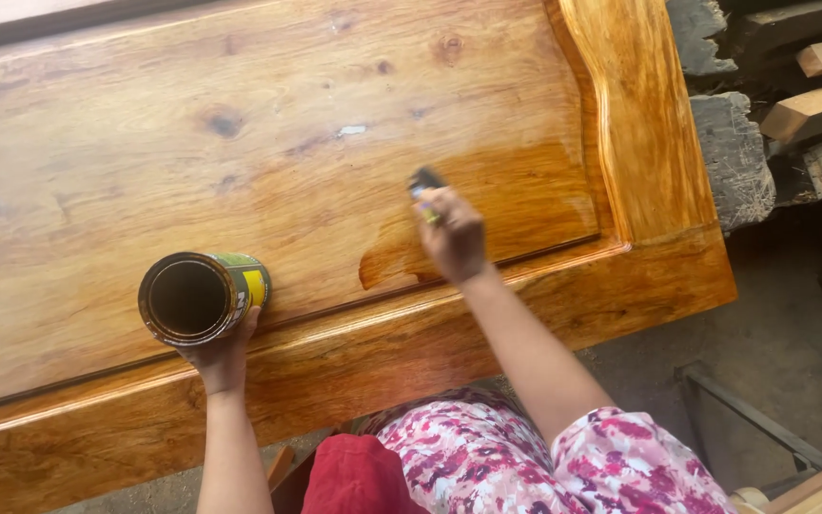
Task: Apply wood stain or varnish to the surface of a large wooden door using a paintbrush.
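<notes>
Glossy wet patch on wooden panel (268, 143); hands gripping brush (423, 183) and open can (200, 297).

I see the wooden panel (240, 143) honey-orange with dark knots, glossier amber right of the tin (200, 297); the tin is dark inside, green and yellow outside; below it, pink-white floral cloth (487, 457).

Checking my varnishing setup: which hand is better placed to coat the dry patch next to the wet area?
Likely the right hand: it holds the brush at the wet edge on the wooden panel. The left hand grips the open can.
</notes>
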